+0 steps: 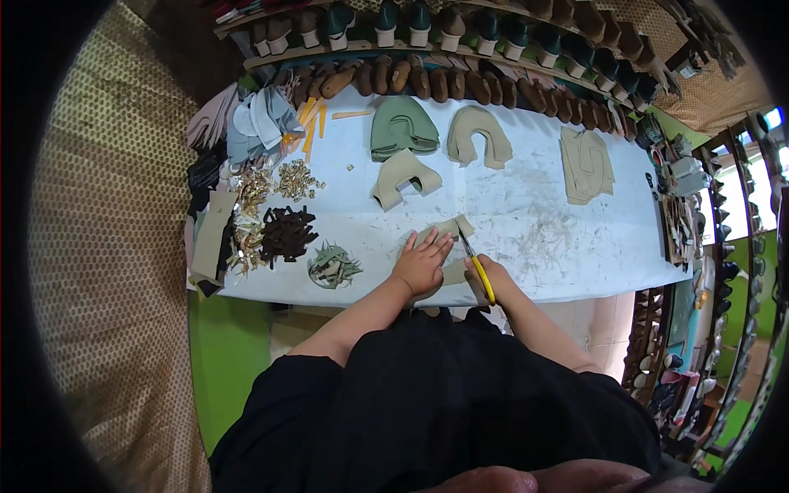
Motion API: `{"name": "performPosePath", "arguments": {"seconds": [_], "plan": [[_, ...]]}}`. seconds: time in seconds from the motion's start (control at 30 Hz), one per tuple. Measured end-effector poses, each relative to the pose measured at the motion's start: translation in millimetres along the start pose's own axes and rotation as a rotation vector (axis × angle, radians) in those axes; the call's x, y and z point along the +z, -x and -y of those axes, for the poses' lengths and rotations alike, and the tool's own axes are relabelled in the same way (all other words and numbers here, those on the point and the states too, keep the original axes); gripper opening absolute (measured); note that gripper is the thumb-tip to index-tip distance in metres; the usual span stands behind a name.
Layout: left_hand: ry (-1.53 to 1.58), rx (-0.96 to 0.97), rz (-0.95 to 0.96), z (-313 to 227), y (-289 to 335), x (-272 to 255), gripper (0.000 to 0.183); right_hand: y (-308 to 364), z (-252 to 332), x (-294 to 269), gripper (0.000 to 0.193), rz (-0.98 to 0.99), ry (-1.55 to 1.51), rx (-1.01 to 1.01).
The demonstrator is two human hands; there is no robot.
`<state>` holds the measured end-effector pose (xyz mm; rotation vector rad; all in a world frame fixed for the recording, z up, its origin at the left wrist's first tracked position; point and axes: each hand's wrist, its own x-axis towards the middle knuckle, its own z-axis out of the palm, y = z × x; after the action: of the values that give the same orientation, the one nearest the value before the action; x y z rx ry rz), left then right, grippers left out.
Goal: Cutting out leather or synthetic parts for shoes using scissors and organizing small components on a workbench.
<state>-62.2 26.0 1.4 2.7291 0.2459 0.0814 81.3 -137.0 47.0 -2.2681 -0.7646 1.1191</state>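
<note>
Bright even daylight, fisheye-bent dark rim

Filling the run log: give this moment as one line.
left hand flat on beige cut-out piece | right hand holds yellow-handled scissors cutting it | white worktable

My yellow-handled scissors [475, 261] point up into a flat beige cut piece [448, 230], which lies just below the folded beige shoe upper [403, 178].

Head-worn fisheye, steeply down onto worktable [526, 222]
</note>
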Motion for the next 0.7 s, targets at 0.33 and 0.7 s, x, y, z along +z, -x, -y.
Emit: {"name": "performPosePath", "arguments": {"seconds": [0.33,0.7], "plan": [[-0.027,0.010,-0.038,0.2,-0.3,3.8,0.063,-11.5,-16.1,-26.6,0.066,0.173,-0.056,0.097],[-0.041,-0.002,-0.005,-2.0,-0.2,0.2,0.065,-18.3,3.2,-33.7,0.068,0.208,0.027,0.057]]}}
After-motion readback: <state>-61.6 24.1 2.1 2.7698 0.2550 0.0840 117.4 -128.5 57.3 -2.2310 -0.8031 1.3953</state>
